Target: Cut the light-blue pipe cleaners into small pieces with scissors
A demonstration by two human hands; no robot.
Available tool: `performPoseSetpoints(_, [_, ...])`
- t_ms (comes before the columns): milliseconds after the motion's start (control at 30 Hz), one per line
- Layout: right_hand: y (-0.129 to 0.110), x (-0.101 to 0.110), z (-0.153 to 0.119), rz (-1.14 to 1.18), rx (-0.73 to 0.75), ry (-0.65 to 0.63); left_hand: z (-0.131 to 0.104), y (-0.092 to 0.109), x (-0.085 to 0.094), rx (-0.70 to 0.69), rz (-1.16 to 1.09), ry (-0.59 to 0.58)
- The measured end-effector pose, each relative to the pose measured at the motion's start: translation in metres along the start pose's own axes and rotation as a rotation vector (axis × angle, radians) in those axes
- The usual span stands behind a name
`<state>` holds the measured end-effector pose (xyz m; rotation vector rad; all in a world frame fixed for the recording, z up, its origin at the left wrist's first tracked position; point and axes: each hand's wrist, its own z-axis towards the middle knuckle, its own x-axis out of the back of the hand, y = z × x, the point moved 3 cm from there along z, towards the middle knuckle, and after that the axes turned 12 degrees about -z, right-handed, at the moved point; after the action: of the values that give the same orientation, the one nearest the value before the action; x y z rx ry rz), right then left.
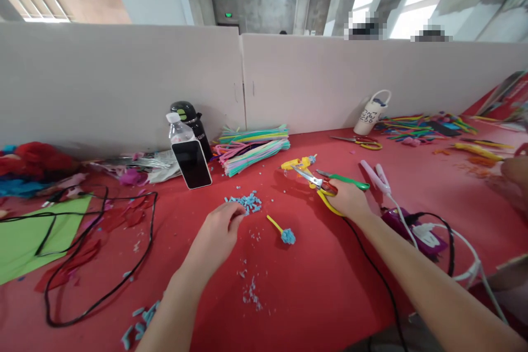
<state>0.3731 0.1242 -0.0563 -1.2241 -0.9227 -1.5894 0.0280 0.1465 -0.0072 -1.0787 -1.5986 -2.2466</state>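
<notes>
My right hand is wrapped round the handles of a pair of scissors, red and yellow at the grips. Their blades point to the upper left, over a yellow glue gun. At the edge of a pile of short, light blue pipe cleaner pieces, my left hand has thumb and fingers drawn together. Whatever is between those fingertips is hidden. On the red table between the hands lies a yellow stem with a fluffy blue head. Blue fluff is scattered below it.
A phone leans against a bottle, before bundled pipe cleaners. Right of my hand are a green-handled tool, a pink hair straightener and a purple power strip. Black cable loops leftward. Another person's hand is rightmost.
</notes>
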Motion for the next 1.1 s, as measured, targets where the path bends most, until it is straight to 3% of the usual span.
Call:
performPoseSetpoints(100, [-0.002,0.002,-0.019,0.133,-0.041,0.013,0.002,-0.002,0.002,0.018,-0.029,0.061])
performPoseSetpoints(167, [-0.014,0.006,-0.027,0.307,0.014,0.008,0.003,-0.004,0.002,0.050,-0.035,0.079])
performPoseSetpoints(267, [-0.047,0.017,-0.025,0.548,0.157,-0.065,0.003,-0.005,0.002,0.110,-0.047,0.083])
performPoseSetpoints(367, [-0.084,0.027,-0.011,0.683,0.206,-0.103,0.002,-0.004,0.003,0.141,-0.029,0.105])
performPoseSetpoints(500, [-0.117,0.022,-0.005,0.863,0.256,-0.150,0.002,-0.001,0.006,0.151,-0.072,0.207])
performPoseSetpoints(700, [-0.113,0.010,-0.032,0.702,0.286,-0.245,0.008,-0.007,0.004,0.242,-0.440,0.379])
performPoseSetpoints(900, [-0.118,0.020,-0.049,0.683,0.316,-0.356,0.007,-0.012,-0.004,0.246,-0.716,0.469])
performPoseSetpoints(1100, [-0.125,0.026,-0.058,0.663,0.323,-0.359,0.009,-0.022,-0.009,0.214,-0.906,0.532])
